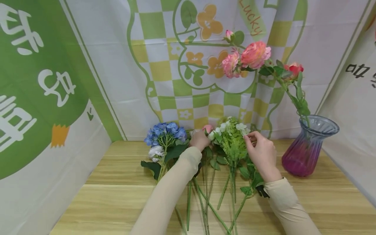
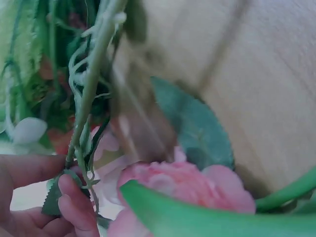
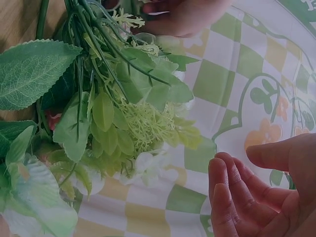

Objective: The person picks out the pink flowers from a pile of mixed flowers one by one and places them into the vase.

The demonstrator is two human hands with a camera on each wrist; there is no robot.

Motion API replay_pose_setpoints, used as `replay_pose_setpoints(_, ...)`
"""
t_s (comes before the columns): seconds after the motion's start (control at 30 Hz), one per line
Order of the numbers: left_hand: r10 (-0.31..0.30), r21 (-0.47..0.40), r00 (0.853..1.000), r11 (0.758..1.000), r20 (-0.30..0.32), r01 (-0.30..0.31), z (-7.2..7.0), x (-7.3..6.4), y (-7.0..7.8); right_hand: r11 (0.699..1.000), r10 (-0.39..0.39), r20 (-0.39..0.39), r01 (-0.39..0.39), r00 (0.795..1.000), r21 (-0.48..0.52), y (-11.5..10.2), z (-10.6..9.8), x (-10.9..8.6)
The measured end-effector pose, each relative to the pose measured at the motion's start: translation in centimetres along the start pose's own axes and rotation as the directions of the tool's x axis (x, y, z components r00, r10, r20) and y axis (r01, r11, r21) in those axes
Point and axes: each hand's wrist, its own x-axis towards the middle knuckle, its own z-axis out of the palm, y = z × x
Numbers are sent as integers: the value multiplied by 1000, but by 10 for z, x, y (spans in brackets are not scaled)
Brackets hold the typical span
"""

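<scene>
Delicately, a person's left hand (image 1: pixel 200 139) is pinching a green stem (image 2: pixel 91 94) among flowers near the far edge of a wooden bench (image 1: pixel 117 169), while a pink bloom (image 2: pixel 182 180) is showing near its fingers in the left wrist view. The right hand (image 1: pixel 262 153) is hovering with fingers loosely bent and thumb parted from them, just beside a white-flowered green spray (image 1: pixel 233 145). That spray is lying between the two hands, its stems pointing toward the person. A blue hydrangea (image 1: pixel 164 133) and a white bloom (image 1: pixel 156 152) are lying at left. At right, a ribbed glass vase (image 1: pixel 304 150) is standing upright, holding coral-pink flowers (image 1: pixel 255 54) that are leaning left before a checkered curtain (image 1: pixel 182 87).
</scene>
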Motion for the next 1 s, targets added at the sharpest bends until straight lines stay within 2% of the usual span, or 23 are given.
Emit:
replay_pose_setpoints(0.1, 31, -58, 997, 998, -75, -35, -7, -2, 2, 1000, 4, 1, -4, 1000, 1, 1, -1, 1)
replay_pose_setpoints(0.17, 35, -85, 994, 995, -100, -43, -13, -5, 4, 1000, 12, 7, -12, 1000, -1, 1, -2, 2)
replay_pose_setpoints(0.33, 45, -177, 994, 982, -103, -63, -29, -12, 12, 1000, 31, 24, -31, 999, -5, 2, -5, 2)
replay_pose_setpoints(0.47, 97, -243, 988, 962, -118, -124, -41, -16, 17, 999, 35, 24, -35, 999, 3, 2, -7, 3)
replay_pose_setpoints(0.6, 140, -253, 976, 951, -168, -179, -50, -21, 19, 999, 45, 23, -45, 999, 12, 1, -9, 4)
replay_pose_setpoints(0.8, 155, -247, 963, 946, -221, -209, -66, -28, 22, 998, 64, 33, -65, 997, 24, -5, -11, 4)
replay_pose_setpoints(1.0, 179, -331, 955, 909, -236, -252, -81, -37, 28, 996, 83, 44, -85, 996, 31, -10, -12, 5)
